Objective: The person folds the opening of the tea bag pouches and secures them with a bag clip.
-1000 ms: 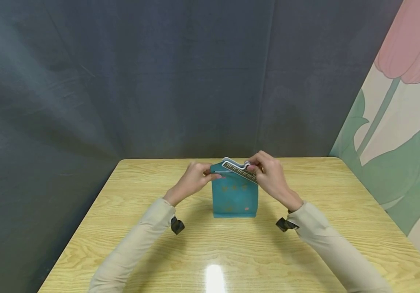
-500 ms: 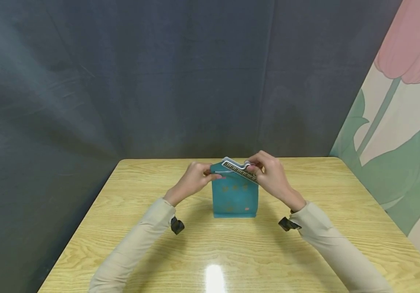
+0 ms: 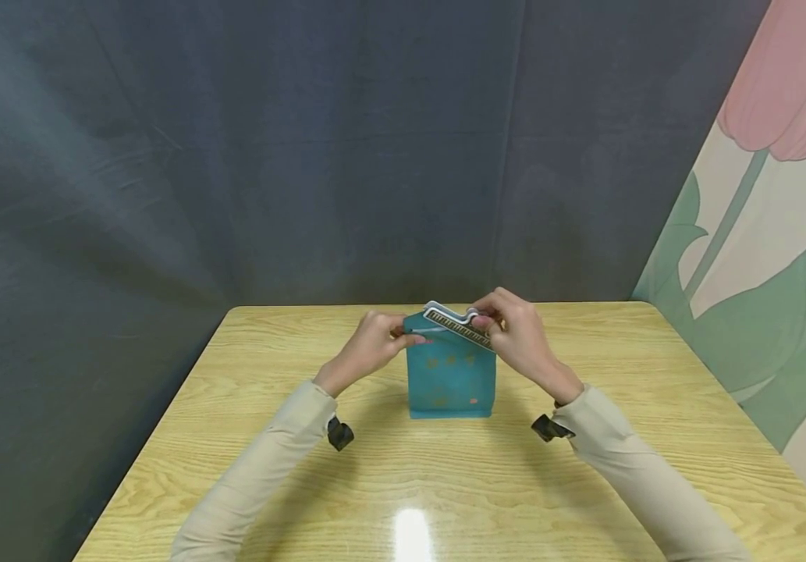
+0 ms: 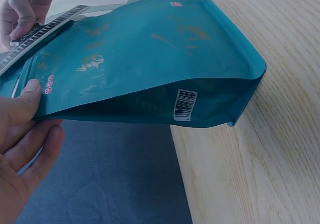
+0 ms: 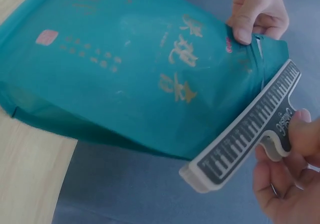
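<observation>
A teal pouch bag (image 3: 450, 382) with gold lettering stands upright on the table in the head view. My left hand (image 3: 369, 347) pinches its upper left edge, thumb on the front face. With my right hand (image 3: 522, 337) I grip the handle of a bag clip (image 3: 455, 324) patterned like piano keys. The clip slants across the top right corner of the bag, higher at its left end. In the right wrist view the dark, white-edged clip (image 5: 245, 129) lies over the bag's top end. A barcode (image 4: 185, 105) shows on the bag's side gusset in the left wrist view.
The wooden table (image 3: 403, 476) extends around the bag, with a dark blue curtain (image 3: 360, 156) behind its far edge. A tulip-patterned panel (image 3: 761, 257) rises along the right side. A black wrist camera (image 3: 340, 434) sits below the left cuff.
The right hand and the clip have shifted very slightly to the left. The left hand and the bag look practically the same as before.
</observation>
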The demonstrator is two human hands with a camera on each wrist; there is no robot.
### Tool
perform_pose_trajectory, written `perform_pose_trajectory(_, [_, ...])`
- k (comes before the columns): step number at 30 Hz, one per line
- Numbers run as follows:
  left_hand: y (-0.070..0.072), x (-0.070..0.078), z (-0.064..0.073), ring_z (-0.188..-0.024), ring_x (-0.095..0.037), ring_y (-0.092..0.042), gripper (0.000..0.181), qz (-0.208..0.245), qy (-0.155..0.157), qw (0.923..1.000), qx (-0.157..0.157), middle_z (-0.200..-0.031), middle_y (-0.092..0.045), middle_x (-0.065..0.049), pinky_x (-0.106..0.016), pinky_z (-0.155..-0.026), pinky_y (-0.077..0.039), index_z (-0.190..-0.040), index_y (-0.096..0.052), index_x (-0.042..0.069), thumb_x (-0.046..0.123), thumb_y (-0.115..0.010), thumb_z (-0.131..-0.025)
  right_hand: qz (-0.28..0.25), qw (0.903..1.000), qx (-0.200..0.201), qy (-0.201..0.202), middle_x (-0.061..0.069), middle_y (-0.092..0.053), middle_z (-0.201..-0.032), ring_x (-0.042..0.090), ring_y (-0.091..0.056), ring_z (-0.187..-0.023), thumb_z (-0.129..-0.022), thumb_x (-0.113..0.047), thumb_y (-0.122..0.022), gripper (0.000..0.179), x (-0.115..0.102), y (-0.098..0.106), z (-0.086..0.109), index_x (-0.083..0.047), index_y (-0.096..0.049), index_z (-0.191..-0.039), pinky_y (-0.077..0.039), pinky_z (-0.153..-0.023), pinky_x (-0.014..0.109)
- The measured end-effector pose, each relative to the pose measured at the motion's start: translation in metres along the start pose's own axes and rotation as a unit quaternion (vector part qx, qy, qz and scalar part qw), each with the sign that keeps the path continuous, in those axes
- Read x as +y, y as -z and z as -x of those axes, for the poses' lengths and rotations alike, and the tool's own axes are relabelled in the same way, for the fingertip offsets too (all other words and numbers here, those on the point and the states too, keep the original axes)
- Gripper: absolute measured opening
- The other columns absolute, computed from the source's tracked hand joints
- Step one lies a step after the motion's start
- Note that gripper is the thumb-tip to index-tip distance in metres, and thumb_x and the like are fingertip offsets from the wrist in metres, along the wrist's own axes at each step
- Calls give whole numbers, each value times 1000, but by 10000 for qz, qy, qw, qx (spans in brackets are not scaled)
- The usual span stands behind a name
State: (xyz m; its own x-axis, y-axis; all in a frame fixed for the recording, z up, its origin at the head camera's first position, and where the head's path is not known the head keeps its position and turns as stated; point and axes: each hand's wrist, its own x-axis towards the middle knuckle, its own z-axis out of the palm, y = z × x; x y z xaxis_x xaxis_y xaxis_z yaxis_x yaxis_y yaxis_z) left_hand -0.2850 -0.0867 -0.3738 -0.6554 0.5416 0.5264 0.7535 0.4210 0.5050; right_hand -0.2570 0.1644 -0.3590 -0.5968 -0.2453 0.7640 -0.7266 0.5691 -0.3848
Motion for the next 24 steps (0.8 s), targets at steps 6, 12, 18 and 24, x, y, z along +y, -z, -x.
perform_pose_trajectory(6, [0,0,0,-50,-2,-47,12,13,-61,10000,2,-71,-71,-1,-20,-48,-34,-86,-76,5,16,-76,-87,-1,9998,-199,18,3,-62,-81,13,-59,-67,-83,8,-75,13,1,4,1,-3,-73,-90,-49,-57,30])
perform_pose_trajectory(12, [1,1,1,-50,-2,-49,12,61,-60,10000,-4,-73,-72,-2,-20,-48,-35,-85,-76,5,16,-76,-88,-72,9991,-413,85,3,-62,-84,15,-58,-72,-83,3,-77,14,1,8,2,-3,-73,-95,-51,-62,37])
perform_pose_trajectory(18, [0,1,2,-63,-4,-65,11,39,-18,10000,-18,-77,-73,-2,-21,-53,-45,-86,-76,6,17,-76,-88,-96,9978,-648,98,1,-63,-87,14,-57,-76,-85,-2,-77,13,3,11,3,-3,-74,-98,-51,-66,38])
perform_pose_trajectory(24, [0,0,3,-72,-7,-70,10,140,34,9999,-45,-79,-74,-2,-21,-62,-54,-88,-76,6,17,-76,-88,-176,9959,-882,104,0,-63,-90,14,-54,-78,-87,-2,-75,17,5,14,6,-3,-73,-104,-50,-68,41])
